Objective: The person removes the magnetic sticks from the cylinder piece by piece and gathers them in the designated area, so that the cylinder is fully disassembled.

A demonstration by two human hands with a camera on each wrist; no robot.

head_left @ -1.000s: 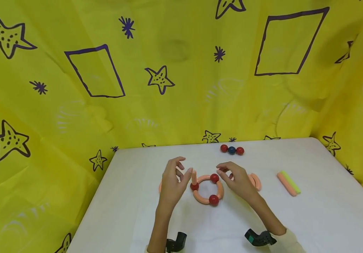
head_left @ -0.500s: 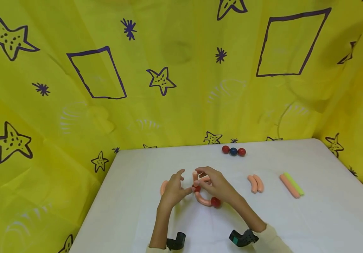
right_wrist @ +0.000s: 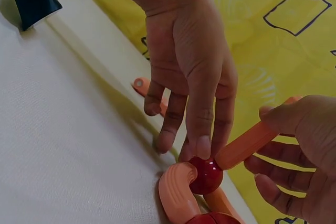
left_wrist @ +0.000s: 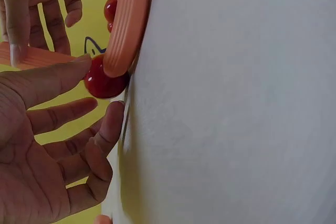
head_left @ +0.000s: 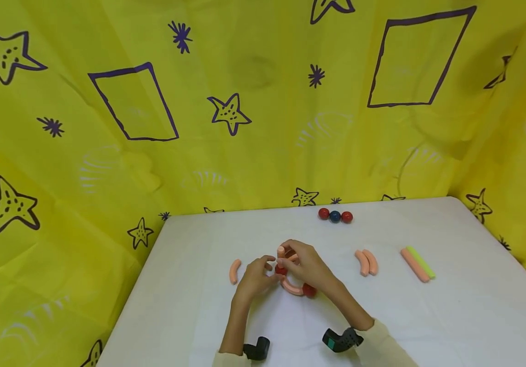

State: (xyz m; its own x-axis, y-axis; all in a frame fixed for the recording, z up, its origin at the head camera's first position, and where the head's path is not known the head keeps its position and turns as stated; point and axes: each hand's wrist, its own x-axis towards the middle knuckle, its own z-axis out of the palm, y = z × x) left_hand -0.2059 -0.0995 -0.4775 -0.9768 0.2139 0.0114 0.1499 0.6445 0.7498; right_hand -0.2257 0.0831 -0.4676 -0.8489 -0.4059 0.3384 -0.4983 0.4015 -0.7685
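Both forearms are slanting in from the near edge of the table (head_left: 185,311), with the hands meeting over a ring of curved orange sticks (head_left: 292,287) and red balls that is lying near the table's middle. The right hand (head_left: 306,262) is bending over the ring from its right side, back of the hand upward, partly hiding the ring. Its thumb and fingers are pinching a straight orange stick (right_wrist: 247,145), which is standing upright with its lower end touching a red ball (right_wrist: 207,176) on the left of the ring. In the right wrist view, this hand's other fingers are spreading loosely below the thumb.

The left hand (head_left: 256,278) is coming in lower, on the ring's left side, its fingers separated and softly bending. Its thumb tip is touching the same red ball, close to the joint with the upright stick; whether the fingers behind are also gripping the ball, I cannot tell.

Another red ball (head_left: 309,290) is sitting at the near right of the ring, beside the right wrist. A lone curved stick (head_left: 234,271) is lying left of the left hand, and a pair of curved sticks (head_left: 366,262) is resting to the right of the right hand. Each wrist is wearing a black device (head_left: 342,340), and cream sleeves (head_left: 384,349) are covering the forearms' lower ends.
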